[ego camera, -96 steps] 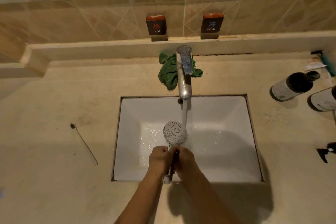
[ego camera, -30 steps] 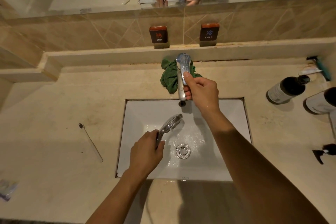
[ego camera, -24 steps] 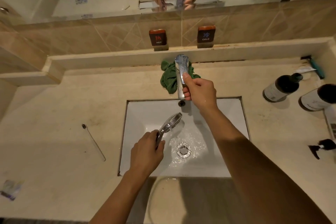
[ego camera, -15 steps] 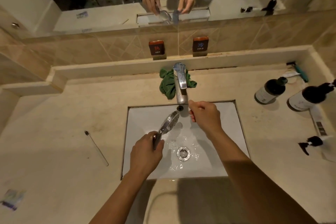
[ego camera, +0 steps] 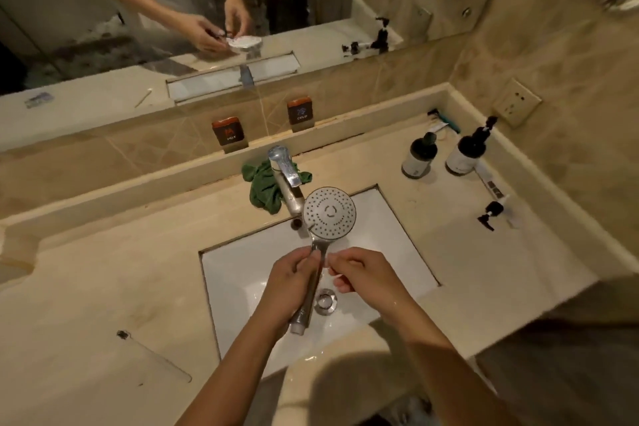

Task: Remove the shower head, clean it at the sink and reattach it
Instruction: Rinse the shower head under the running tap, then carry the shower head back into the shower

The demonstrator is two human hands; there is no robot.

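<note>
The chrome shower head (ego camera: 329, 213) is held upright over the white sink (ego camera: 238, 273), its round nozzle face turned toward me. My left hand (ego camera: 288, 287) is closed around its handle, whose open end sticks out below the hand. My right hand (ego camera: 363, 273) is beside the handle just under the head, its fingertips touching the handle. The faucet (ego camera: 285, 180) stands behind the head and no water runs from it.
A green cloth (ego camera: 262, 188) lies behind the faucet. A toothbrush (ego camera: 154, 354) rests on the counter at the left. Two dark pump bottles (ego camera: 420, 156) (ego camera: 466, 149) and a razor (ego camera: 446, 119) stand at the back right. The drain (ego camera: 325, 301) sits under the hands.
The water was shut off at the faucet. My right hand came back from the faucet lever to the handle, and the shower head has been raised and turned face-up toward me.
</note>
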